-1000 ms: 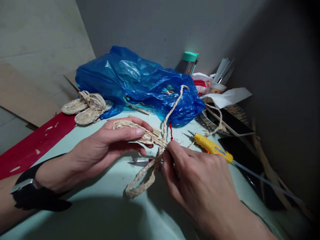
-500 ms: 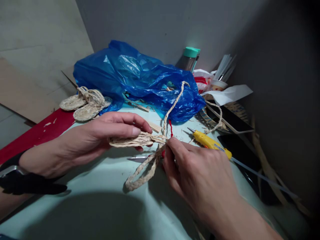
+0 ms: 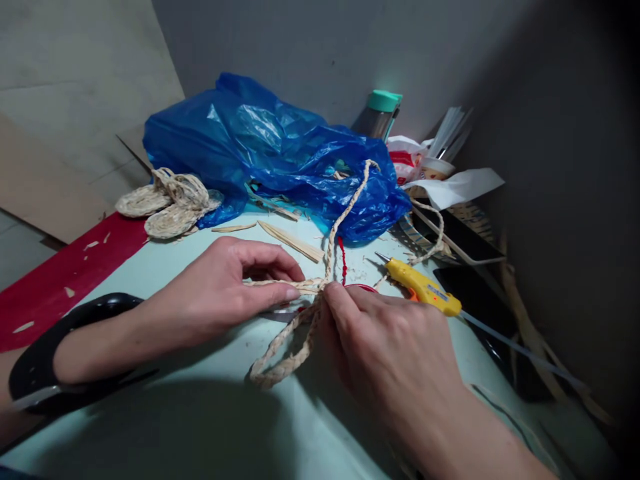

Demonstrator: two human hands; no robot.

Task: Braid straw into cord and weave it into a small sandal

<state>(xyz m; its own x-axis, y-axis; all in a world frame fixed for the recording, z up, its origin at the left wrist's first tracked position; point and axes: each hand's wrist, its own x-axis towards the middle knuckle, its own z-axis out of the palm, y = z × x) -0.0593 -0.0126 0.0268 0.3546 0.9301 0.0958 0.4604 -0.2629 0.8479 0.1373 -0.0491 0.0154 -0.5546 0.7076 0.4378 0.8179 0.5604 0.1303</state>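
Note:
Between my hands is a braided straw cord (image 3: 287, 360), pale and twisted, with a loop hanging toward me and one end reaching up to the blue bag. My left hand (image 3: 235, 283) pinches flat straw strands left of the join, thumb over fingers. At the join, my right hand (image 3: 385, 333) is closed on the cord; its fingertips are partly hidden. Scissors (image 3: 280, 316) lie below the strands, mostly covered. A red string (image 3: 343, 260) runs up behind my right hand. The yellow glue gun (image 3: 423, 287) rests just beyond that hand.
A blue plastic bag (image 3: 240, 140) fills the back of the table. Coiled straw pieces (image 3: 175, 207) sit at left, beside a red sheet (image 3: 90, 267). Straw strips (image 3: 290, 240) lie before the bag. A bottle (image 3: 383, 113) and a cup (image 3: 435, 168) stand near the wall.
My left hand has turned over and slid in closer to the join, now covering the flat straw piece it held. The straw strips behind it show more. My right hand has barely moved.

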